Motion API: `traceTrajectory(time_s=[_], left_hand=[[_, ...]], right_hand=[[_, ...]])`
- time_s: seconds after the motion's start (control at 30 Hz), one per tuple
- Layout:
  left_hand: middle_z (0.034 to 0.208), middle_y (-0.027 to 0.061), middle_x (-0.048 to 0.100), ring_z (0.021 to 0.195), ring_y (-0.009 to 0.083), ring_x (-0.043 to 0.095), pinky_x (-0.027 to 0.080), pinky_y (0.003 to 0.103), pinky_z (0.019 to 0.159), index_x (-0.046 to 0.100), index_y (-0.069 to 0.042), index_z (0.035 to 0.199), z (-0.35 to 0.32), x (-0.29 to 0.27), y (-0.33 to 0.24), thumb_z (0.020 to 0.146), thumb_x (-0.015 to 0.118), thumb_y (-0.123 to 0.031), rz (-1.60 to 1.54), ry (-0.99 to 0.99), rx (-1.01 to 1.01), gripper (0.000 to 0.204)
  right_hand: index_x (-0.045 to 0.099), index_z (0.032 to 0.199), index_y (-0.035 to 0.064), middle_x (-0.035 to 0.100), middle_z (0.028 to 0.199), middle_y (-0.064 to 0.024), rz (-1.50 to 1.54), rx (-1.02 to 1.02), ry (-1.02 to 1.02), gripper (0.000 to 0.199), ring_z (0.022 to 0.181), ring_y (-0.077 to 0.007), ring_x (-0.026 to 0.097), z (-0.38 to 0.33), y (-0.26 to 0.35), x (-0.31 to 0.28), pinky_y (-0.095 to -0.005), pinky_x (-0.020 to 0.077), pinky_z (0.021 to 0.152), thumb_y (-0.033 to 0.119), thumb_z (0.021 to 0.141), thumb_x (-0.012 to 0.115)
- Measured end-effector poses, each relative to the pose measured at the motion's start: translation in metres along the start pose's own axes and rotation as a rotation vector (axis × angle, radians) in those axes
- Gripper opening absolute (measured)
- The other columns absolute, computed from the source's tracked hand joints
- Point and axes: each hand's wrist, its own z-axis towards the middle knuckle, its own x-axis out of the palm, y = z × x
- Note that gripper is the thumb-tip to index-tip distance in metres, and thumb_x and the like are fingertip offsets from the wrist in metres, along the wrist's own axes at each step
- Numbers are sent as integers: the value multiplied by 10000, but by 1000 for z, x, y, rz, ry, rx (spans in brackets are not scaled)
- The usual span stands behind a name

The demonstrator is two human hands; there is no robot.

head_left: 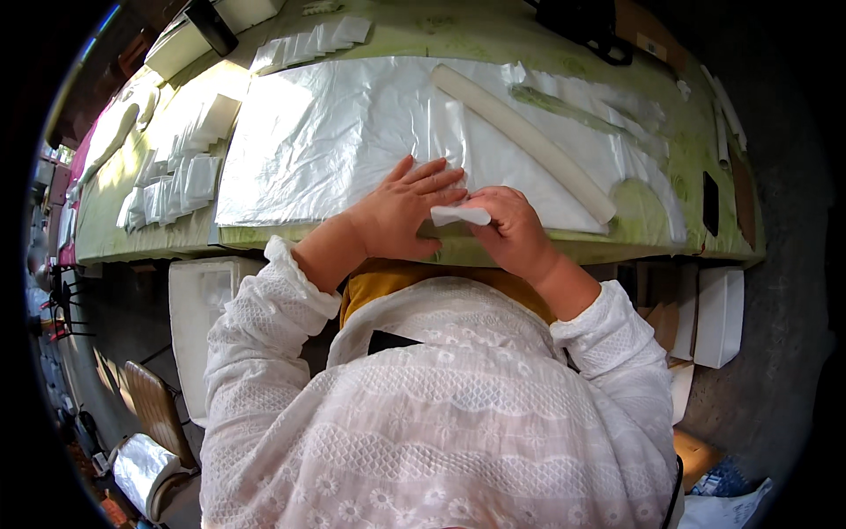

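A wide sheet of shiny white plastic film [326, 123] lies on the table in front of me. My left hand [401, 210] rests palm down on the film near its front edge, fingers spread. Just to its right, my right hand [511, 225] is closed in a pinch on a small white folded strip [461, 215], whose end sticks out toward the left hand. Whether this strip joins the film under my fingers is hidden. A long pale tube [529, 145] lies slantwise across the film, beyond my right hand.
Folded white packets [181, 181] stand in rows at the left, with more packets [313, 42] at the back. Crumpled clear film [590, 110] and a dark phone-like slab [710, 203] are on the right of the green tablecloth [687, 167]. A white foam box [203, 309] stands below the table edge.
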Motion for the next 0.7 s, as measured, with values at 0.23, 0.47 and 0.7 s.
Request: traceTrajectory(time_s=[0.23, 0.47, 0.7], left_hand=[[1010, 93, 685, 1099, 299, 612, 445, 458, 1030, 741, -27, 851, 3, 29, 1, 863, 778, -318, -177, -469, -175, 293], [975, 68, 688, 1062, 277, 612, 437, 427, 1006, 734, -35, 787, 1, 30, -4, 930, 712, -313, -98, -532, -325, 314], [1124, 65, 660, 1162, 289, 566, 388, 465, 1048, 722, -77, 1002, 6, 18, -6, 894, 736, -392, 34, -431, -348, 334]], right_hand=[[666, 960, -8, 700, 861, -192, -24, 695, 256, 358, 789, -371, 661, 53, 2, -3, -440, 526, 757, 335, 998, 570], [681, 973, -7, 714, 912, -210, -189, 769, 404, 393, 856, -395, 678, 72, 1, 0, -464, 536, 800, 363, 968, 547], [709, 1033, 15, 724, 1030, -209, -239, 827, 483, 369, 963, -380, 688, 83, 0, 1, -459, 536, 848, 336, 971, 537]])
